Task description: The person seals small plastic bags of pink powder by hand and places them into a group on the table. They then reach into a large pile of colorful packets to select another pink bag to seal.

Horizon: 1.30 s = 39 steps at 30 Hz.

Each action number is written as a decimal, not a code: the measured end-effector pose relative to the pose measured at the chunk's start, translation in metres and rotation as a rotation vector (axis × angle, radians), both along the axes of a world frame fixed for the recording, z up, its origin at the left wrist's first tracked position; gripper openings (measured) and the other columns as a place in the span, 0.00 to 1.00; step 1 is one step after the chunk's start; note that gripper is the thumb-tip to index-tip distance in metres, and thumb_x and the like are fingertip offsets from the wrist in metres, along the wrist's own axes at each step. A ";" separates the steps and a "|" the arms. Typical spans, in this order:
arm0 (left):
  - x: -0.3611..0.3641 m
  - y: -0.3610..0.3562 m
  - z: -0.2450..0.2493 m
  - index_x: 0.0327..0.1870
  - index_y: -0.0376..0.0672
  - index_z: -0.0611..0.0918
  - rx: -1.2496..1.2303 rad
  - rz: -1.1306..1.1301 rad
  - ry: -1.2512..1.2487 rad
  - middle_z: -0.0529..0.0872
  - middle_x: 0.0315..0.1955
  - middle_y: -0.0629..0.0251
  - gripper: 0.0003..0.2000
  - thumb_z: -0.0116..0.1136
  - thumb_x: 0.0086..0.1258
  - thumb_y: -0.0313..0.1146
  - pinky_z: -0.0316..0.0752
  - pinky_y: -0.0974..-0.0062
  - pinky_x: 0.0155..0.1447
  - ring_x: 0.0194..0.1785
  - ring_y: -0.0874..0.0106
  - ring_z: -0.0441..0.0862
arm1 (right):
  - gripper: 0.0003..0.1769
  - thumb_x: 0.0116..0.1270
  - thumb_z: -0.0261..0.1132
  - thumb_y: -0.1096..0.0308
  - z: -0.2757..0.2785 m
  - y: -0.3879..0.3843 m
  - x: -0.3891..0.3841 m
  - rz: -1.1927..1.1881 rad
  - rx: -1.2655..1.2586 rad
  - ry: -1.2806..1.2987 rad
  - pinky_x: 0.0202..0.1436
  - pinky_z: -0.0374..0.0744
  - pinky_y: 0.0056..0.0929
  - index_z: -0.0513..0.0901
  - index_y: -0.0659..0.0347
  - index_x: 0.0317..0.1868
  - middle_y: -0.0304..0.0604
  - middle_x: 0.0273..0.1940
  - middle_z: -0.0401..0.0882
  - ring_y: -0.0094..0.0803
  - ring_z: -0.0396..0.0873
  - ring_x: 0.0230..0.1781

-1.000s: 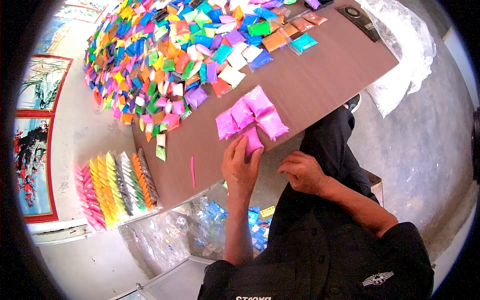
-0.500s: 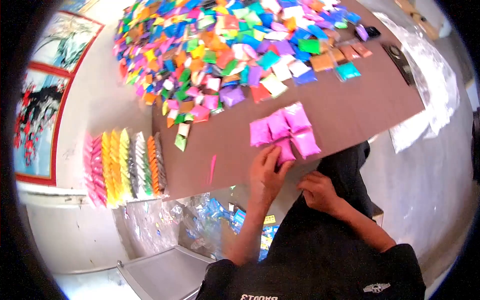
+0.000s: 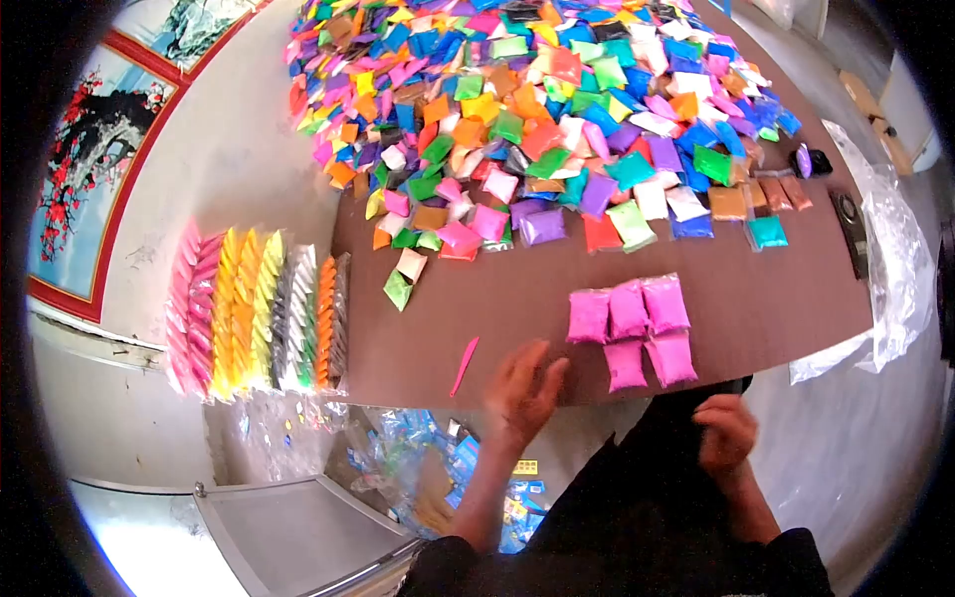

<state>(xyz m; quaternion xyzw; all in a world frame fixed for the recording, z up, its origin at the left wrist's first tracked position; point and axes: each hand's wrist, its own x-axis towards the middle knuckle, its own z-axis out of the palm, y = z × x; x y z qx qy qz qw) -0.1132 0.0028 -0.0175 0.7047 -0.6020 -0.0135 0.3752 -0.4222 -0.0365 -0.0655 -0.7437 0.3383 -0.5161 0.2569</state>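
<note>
Several pink packets (image 3: 628, 310) lie in two rows at the front of the brown table (image 3: 776, 313), three in the far row and two in the near row. To their left, my left hand (image 3: 524, 393) hovers at the table's front edge, apart from them. Its fingers are stretched out, somewhat blurred, with nothing visible in them. My right hand (image 3: 728, 433) is off the table, just in front of the edge near my dark-clothed leg. Its fingers are curled in, and no object shows in them. A thin pink plastic tool (image 3: 464, 366) lies left of my left hand.
A large heap of small coloured packets (image 3: 537, 109) covers the table's far part. Strips of coloured packets (image 3: 254, 308) hang at the left edge. Clear plastic sheeting (image 3: 895, 259) lies along the right. Plastic bags and blue packaging (image 3: 418, 458) are below the front edge.
My left hand has let go of the near pink packet and moved left, away from the group. My right hand remains in front of the table edge. The camera view has shifted.
</note>
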 end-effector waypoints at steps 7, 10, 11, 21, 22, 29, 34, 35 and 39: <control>0.059 -0.033 0.021 0.48 0.40 0.87 -0.027 0.234 0.084 0.88 0.33 0.55 0.11 0.72 0.67 0.30 0.82 0.69 0.36 0.31 0.65 0.87 | 0.10 0.69 0.57 0.84 -0.004 -0.071 -0.021 -0.337 0.017 -0.005 0.38 0.81 0.29 0.82 0.65 0.45 0.52 0.43 0.84 0.34 0.81 0.36; 0.078 -0.052 0.026 0.48 0.39 0.87 0.006 0.243 0.088 0.88 0.33 0.54 0.11 0.71 0.67 0.30 0.82 0.68 0.36 0.31 0.65 0.87 | 0.11 0.69 0.56 0.85 -0.012 -0.085 -0.011 -0.346 0.082 -0.068 0.40 0.80 0.28 0.83 0.65 0.46 0.52 0.45 0.83 0.31 0.79 0.37; 0.087 -0.058 0.026 0.49 0.39 0.87 0.003 0.216 0.070 0.88 0.33 0.55 0.10 0.70 0.68 0.28 0.82 0.70 0.37 0.32 0.68 0.87 | 0.12 0.68 0.55 0.86 -0.014 -0.085 -0.009 -0.377 0.114 -0.030 0.41 0.81 0.29 0.83 0.65 0.46 0.51 0.45 0.84 0.34 0.80 0.39; 0.117 -0.124 0.037 0.46 0.35 0.86 -0.092 0.062 -0.055 0.89 0.37 0.55 0.10 0.70 0.68 0.28 0.82 0.69 0.37 0.36 0.64 0.88 | 0.13 0.67 0.54 0.87 -0.012 -0.089 0.005 -0.486 0.007 0.161 0.48 0.80 0.30 0.83 0.65 0.43 0.48 0.44 0.82 0.38 0.81 0.45; 0.117 -0.129 0.037 0.46 0.35 0.86 -0.091 0.060 -0.052 0.89 0.37 0.55 0.10 0.70 0.68 0.28 0.82 0.69 0.37 0.36 0.64 0.88 | 0.13 0.67 0.54 0.87 -0.012 -0.089 0.006 -0.489 0.008 0.164 0.48 0.80 0.30 0.83 0.65 0.43 0.48 0.44 0.82 0.38 0.81 0.45; 0.141 -0.160 0.032 0.45 0.39 0.86 -0.134 0.118 -0.243 0.88 0.43 0.53 0.11 0.70 0.65 0.32 0.80 0.56 0.51 0.48 0.50 0.85 | 0.13 0.66 0.54 0.87 -0.011 -0.089 0.007 -0.482 0.004 0.160 0.47 0.79 0.30 0.82 0.66 0.43 0.49 0.43 0.82 0.38 0.81 0.43; 0.180 -0.180 0.028 0.46 0.36 0.86 -0.185 0.154 -0.359 0.88 0.48 0.49 0.14 0.72 0.64 0.32 0.79 0.55 0.56 0.53 0.48 0.84 | 0.13 0.66 0.54 0.88 -0.007 -0.089 0.009 -0.493 0.030 0.153 0.45 0.78 0.28 0.82 0.66 0.43 0.49 0.43 0.83 0.37 0.81 0.42; 0.185 -0.185 0.027 0.49 0.36 0.86 -0.168 0.224 -0.390 0.87 0.52 0.47 0.17 0.73 0.63 0.36 0.78 0.54 0.59 0.56 0.47 0.83 | 0.13 0.66 0.53 0.88 -0.007 -0.090 0.008 -0.486 0.000 0.166 0.45 0.78 0.28 0.82 0.66 0.43 0.49 0.43 0.83 0.36 0.81 0.42; 0.202 -0.196 0.020 0.56 0.37 0.85 -0.113 0.369 -0.472 0.82 0.62 0.43 0.26 0.73 0.63 0.48 0.74 0.51 0.68 0.65 0.46 0.78 | 0.14 0.66 0.53 0.87 -0.010 -0.090 0.006 -0.472 -0.004 0.178 0.45 0.79 0.29 0.82 0.65 0.43 0.49 0.43 0.83 0.37 0.81 0.42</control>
